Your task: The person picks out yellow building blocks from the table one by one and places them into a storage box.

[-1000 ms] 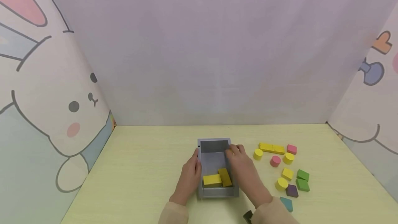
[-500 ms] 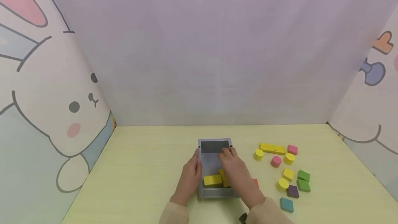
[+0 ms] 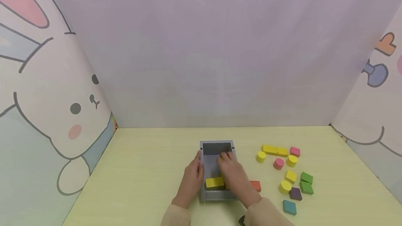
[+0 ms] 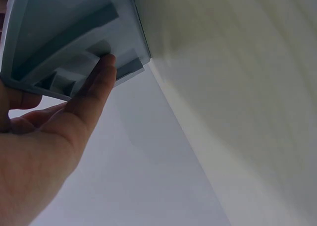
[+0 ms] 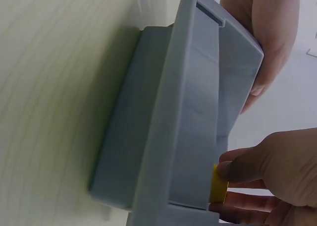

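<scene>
A grey open box stands on the table in front of me. My left hand holds its left wall, and in the left wrist view a finger of that hand lies along the outer side. Reaching over the right wall, my right hand is inside the box. It pinches a yellow block between thumb and fingers, as the right wrist view shows. Another yellow block lies at the near end of the box. Beside it, a further yellow block is mostly hidden by my right hand.
Right of the box lie a red block, a long yellow bar, several yellow pieces, pink pieces, green blocks, a dark purple block and a teal block. A pale curtain hangs behind the table.
My right hand has moved left from the box's right rim to inside it, with the yellow block. The red block has come into view behind the wrist. My left hand stays put.
</scene>
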Tool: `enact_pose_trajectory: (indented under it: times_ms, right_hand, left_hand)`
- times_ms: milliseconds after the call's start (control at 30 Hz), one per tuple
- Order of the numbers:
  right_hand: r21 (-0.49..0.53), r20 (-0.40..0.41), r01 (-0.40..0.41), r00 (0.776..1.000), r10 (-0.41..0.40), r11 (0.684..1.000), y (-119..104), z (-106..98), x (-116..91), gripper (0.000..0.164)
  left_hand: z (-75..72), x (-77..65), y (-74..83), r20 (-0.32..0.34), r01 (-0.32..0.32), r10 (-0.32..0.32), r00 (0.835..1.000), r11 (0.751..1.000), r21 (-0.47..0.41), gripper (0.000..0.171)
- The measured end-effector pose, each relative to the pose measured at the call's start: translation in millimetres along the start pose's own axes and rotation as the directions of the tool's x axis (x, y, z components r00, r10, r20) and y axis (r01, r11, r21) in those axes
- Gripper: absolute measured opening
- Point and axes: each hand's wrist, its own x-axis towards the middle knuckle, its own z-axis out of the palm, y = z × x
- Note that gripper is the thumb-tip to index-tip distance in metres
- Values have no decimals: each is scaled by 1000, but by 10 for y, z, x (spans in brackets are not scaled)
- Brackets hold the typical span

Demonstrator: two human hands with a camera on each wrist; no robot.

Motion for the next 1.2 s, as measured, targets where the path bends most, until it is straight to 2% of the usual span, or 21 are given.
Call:
enact_pose_trajectory:
  times_ms: [333,867,1200]
  right_hand:
    - [-4,41,12,999,-12,1000,3,90,11,22]
    - [-90,132,32,991,-20,995,2,158,11,21]
    - [-136,152,46,988,-25,990,2,194,6,17]
  left_hand:
    - [3,-3,-9,4,0,0,1000,1000,-7,41]
    - [8,2,-21,3,-1,1,1000,1000,8,42]
    - [8,4,-24,4,-1,1,1000,1000,10,42]
